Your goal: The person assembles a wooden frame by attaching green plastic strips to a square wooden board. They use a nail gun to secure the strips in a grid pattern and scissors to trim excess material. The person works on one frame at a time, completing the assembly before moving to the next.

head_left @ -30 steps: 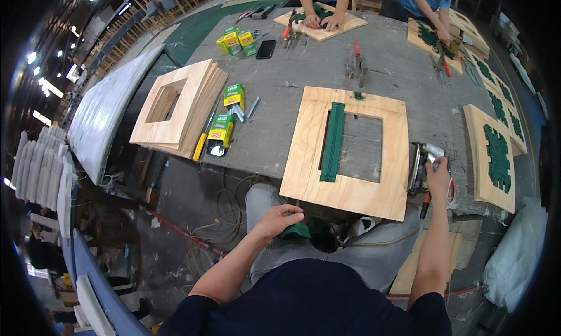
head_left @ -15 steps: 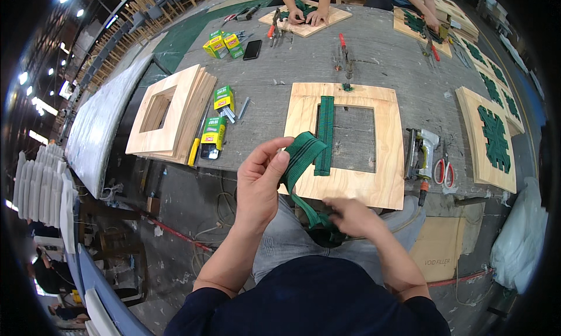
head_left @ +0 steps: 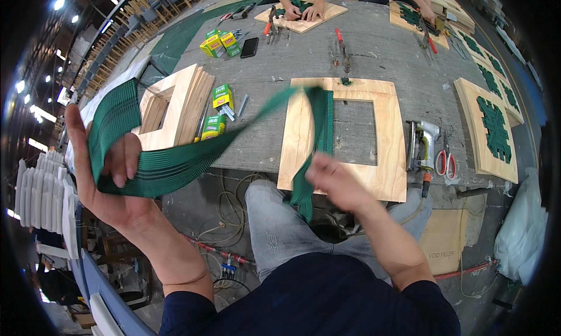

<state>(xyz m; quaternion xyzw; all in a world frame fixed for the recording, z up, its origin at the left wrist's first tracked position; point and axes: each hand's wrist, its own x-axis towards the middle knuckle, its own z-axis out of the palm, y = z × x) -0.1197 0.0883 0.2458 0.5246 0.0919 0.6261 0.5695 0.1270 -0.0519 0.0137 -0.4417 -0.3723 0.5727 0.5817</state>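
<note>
A long green webbing strap (head_left: 175,167) with dark stripes loops through the air in front of me. My left hand (head_left: 120,184), raised at the left, has its fingers curled around one stretch of it. From there the strap twists across to the wooden frame (head_left: 390,143), then drops down past the frame's near left side. My right hand (head_left: 338,183), blurred by motion, is closed at this hanging part, over the frame's front edge. Another green strap piece (head_left: 328,122) lies along the left side of the frame's square opening, partly covered by the raised webbing.
Right of the frame lie a staple gun (head_left: 425,146) and red-handled scissors (head_left: 447,162). Finished panels with woven green webbing (head_left: 495,131) are stacked farther right. A stack of wooden frames (head_left: 190,102) and staple boxes (head_left: 222,96) stand left. Across the table (head_left: 263,73), co-workers' hands (head_left: 302,11) work on panels.
My left hand has swung far left and up, drawing the strap out into a long loop. My right hand has moved up and slightly left from my lap to the frame's front edge.
</note>
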